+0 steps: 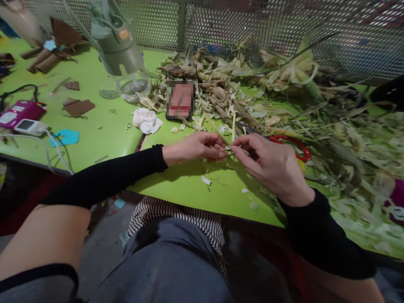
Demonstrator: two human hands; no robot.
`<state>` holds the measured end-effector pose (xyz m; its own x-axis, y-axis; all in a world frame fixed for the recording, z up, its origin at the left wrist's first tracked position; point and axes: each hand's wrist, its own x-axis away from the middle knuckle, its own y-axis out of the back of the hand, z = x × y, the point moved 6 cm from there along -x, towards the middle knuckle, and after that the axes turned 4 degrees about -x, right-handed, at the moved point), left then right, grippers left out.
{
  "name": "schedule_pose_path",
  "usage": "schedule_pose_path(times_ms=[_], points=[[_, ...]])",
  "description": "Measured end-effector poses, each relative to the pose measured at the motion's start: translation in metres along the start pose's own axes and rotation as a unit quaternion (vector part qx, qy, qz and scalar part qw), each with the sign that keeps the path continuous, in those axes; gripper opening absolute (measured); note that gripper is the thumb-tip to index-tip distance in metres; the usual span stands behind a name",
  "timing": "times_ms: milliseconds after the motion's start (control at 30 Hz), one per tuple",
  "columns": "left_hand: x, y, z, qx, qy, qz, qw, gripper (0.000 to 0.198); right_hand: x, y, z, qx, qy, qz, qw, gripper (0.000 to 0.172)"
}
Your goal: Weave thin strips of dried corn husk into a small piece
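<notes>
Over the front of the green table (176,185), my two hands meet with closed fingertips. My left hand (198,148) pinches thin, pale yellow-green husk strips (233,125), which stick up between the hands. The thumb and forefinger of my right hand (273,166) grip the same small bundle from the other side. Fingers hide where the strips cross. Red-handled scissors (298,147) lie just beyond my right hand, their blades partly under husk. Behind my hands rests a phone (181,100) with a blurred-out screen.
Dry husks (217,90) are heaped along the perforated metal panel (214,25), with shredded bits spreading right. A water bottle (121,54) stands back left near a crumpled tissue (147,120). At far left are a purple box (27,112), a white charger (30,127) and its cable.
</notes>
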<state>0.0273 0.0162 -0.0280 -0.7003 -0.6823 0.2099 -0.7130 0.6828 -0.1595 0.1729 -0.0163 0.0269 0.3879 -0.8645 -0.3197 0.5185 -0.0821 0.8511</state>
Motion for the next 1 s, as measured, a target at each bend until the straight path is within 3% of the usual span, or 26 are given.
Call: schedule_pose_path(times_ms=[467,633,833,1000], points=[[0.000,-0.006,0.010,0.031,0.033,0.039,0.998,0.004,0.000,0.001,0.002,-0.059,0.040,0.084,0.994,0.015],[-0.002,-0.011,0.018,0.052,0.036,0.052,0.997,0.005,0.002,-0.003,-0.001,-0.030,0.075,0.126,0.989,0.018],[-0.003,-0.007,0.018,0.045,0.027,0.040,0.998,0.006,0.003,-0.007,0.004,0.022,0.115,0.127,0.985,0.030],[-0.002,-0.009,0.017,0.028,0.019,0.060,0.998,0.007,0.002,-0.005,0.010,0.030,0.142,0.098,0.985,0.020]])
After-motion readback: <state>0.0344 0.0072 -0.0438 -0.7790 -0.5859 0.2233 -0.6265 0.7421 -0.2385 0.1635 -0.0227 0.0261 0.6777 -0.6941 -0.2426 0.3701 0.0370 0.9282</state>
